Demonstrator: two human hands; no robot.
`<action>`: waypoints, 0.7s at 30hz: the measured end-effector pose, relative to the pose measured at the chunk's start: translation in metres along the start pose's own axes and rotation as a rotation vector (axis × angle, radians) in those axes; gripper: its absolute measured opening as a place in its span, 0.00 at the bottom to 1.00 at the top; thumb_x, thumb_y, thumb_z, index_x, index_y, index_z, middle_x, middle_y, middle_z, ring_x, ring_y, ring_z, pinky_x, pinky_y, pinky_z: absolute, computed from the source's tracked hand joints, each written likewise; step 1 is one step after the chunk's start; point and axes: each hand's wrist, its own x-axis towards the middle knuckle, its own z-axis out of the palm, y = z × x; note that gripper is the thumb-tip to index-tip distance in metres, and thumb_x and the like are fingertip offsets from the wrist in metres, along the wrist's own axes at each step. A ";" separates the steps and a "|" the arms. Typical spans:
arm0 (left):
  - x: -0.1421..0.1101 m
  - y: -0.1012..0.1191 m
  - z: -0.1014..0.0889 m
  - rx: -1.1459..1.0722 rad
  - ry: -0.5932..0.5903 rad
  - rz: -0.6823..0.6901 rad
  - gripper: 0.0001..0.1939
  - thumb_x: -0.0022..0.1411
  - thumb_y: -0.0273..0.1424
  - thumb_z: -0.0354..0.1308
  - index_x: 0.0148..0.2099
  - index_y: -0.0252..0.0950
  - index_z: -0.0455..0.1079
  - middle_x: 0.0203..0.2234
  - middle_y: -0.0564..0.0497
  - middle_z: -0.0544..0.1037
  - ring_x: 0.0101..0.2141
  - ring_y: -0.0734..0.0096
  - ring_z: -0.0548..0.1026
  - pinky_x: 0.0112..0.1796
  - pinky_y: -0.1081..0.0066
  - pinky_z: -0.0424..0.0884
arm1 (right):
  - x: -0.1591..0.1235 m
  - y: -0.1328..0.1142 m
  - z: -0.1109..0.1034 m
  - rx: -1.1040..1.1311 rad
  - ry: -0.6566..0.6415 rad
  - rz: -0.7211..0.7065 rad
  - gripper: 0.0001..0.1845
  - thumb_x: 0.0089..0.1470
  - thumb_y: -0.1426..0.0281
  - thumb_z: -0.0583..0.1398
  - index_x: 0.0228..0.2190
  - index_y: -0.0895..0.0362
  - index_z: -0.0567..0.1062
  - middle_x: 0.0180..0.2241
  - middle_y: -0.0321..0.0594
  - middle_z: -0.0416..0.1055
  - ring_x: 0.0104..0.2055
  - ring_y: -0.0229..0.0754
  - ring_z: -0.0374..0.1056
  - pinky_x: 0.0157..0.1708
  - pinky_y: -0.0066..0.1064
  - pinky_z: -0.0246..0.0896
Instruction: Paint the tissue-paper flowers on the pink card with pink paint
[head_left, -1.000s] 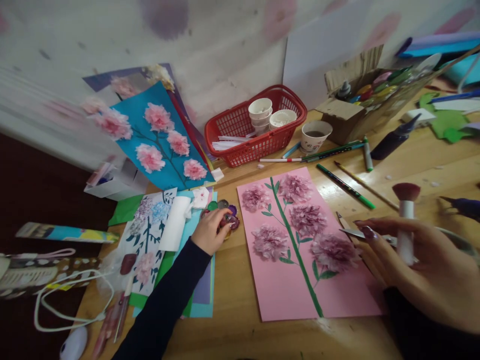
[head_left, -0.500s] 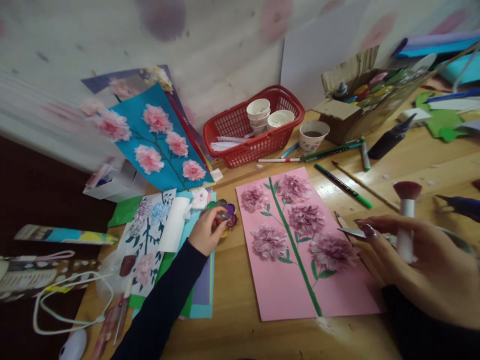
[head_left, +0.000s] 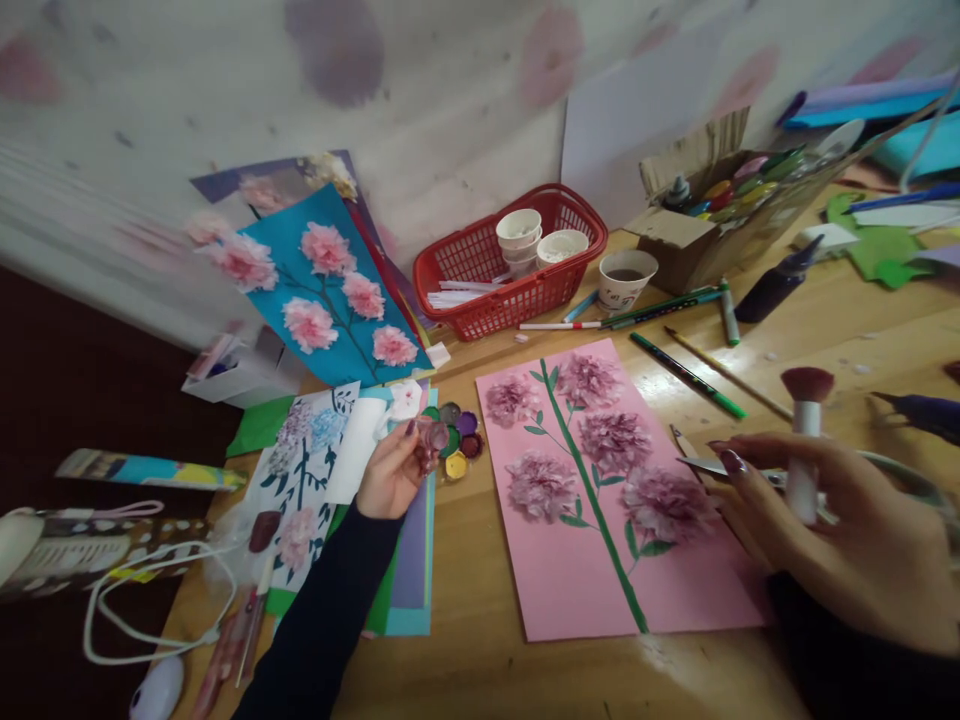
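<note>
My left hand [head_left: 394,470] pinches a small clear plastic piece [head_left: 433,443], perhaps a lid, just left of a flower-shaped set of little paint pots [head_left: 456,467]. Those pots hold green, grey, purple, dark red and yellow. In the right foreground my right hand [head_left: 847,540] has a soft makeup-type brush [head_left: 807,440] between its fingers, its white handle upright and reddish bristles on top. Scissors [head_left: 705,464] show under these fingers; whether they are also gripped I cannot tell. Between both hands lies pink card [head_left: 555,590] with fluffy mauve flowers and a painted green stem.
Behind the card stand a red basket [head_left: 480,318] with paper cups and a cup of dark liquid [head_left: 627,275]. A green marker [head_left: 686,375] and thin paintbrush lie to its right. A blue flower picture [head_left: 330,290] leans at the wall. A white cable [head_left: 150,600] hangs left.
My left hand has drawn back slightly left from the paint pots, with the clear piece lifted in its fingers, leaving the pots uncovered. My right hand and brush have barely moved.
</note>
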 end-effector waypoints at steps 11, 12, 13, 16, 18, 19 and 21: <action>-0.018 0.003 0.079 0.907 -0.271 0.763 0.11 0.65 0.29 0.49 0.47 0.33 0.67 0.34 0.44 0.75 0.33 0.62 0.71 0.36 0.64 0.69 | -0.005 -0.006 -0.001 0.068 -0.095 -0.213 0.09 0.54 0.66 0.57 0.37 0.53 0.73 0.32 0.40 0.77 0.29 0.44 0.73 0.33 0.34 0.67; -0.016 0.002 0.080 0.902 -0.251 0.757 0.11 0.66 0.28 0.48 0.48 0.32 0.66 0.35 0.43 0.75 0.35 0.62 0.71 0.37 0.64 0.69 | -0.006 -0.005 -0.001 0.076 -0.091 -0.212 0.09 0.54 0.66 0.57 0.37 0.53 0.73 0.32 0.40 0.77 0.30 0.44 0.74 0.33 0.34 0.67; -0.014 0.001 0.079 0.904 -0.218 0.749 0.12 0.66 0.27 0.48 0.50 0.30 0.65 0.37 0.42 0.75 0.36 0.61 0.71 0.38 0.64 0.69 | -0.006 -0.004 -0.001 0.086 -0.084 -0.211 0.09 0.54 0.66 0.57 0.37 0.54 0.73 0.32 0.39 0.77 0.30 0.43 0.74 0.33 0.34 0.67; -0.011 0.004 0.078 0.929 -0.190 0.747 0.13 0.66 0.26 0.47 0.51 0.29 0.63 0.37 0.42 0.74 0.36 0.61 0.71 0.38 0.64 0.68 | -0.006 -0.002 0.001 0.106 -0.077 -0.204 0.08 0.54 0.67 0.57 0.37 0.54 0.73 0.32 0.39 0.77 0.31 0.43 0.74 0.34 0.33 0.66; -0.009 0.004 0.080 0.955 -0.246 0.774 0.12 0.66 0.27 0.48 0.50 0.32 0.65 0.34 0.45 0.74 0.34 0.63 0.71 0.37 0.66 0.69 | -0.006 -0.001 0.002 0.110 -0.082 -0.205 0.08 0.53 0.67 0.57 0.37 0.55 0.73 0.32 0.39 0.77 0.31 0.43 0.74 0.33 0.32 0.66; -0.008 0.004 0.081 0.967 -0.258 0.783 0.12 0.66 0.28 0.48 0.50 0.32 0.65 0.34 0.45 0.74 0.34 0.63 0.71 0.37 0.66 0.69 | -0.006 -0.001 0.002 0.110 -0.084 -0.205 0.08 0.53 0.68 0.57 0.37 0.55 0.73 0.32 0.39 0.77 0.30 0.42 0.74 0.33 0.32 0.66; -0.005 0.002 0.082 0.992 -0.237 0.784 0.13 0.66 0.27 0.47 0.51 0.31 0.64 0.36 0.44 0.74 0.36 0.62 0.71 0.39 0.65 0.69 | -0.006 -0.001 0.002 0.112 -0.079 -0.216 0.09 0.53 0.68 0.58 0.37 0.55 0.73 0.32 0.39 0.77 0.30 0.42 0.74 0.32 0.31 0.66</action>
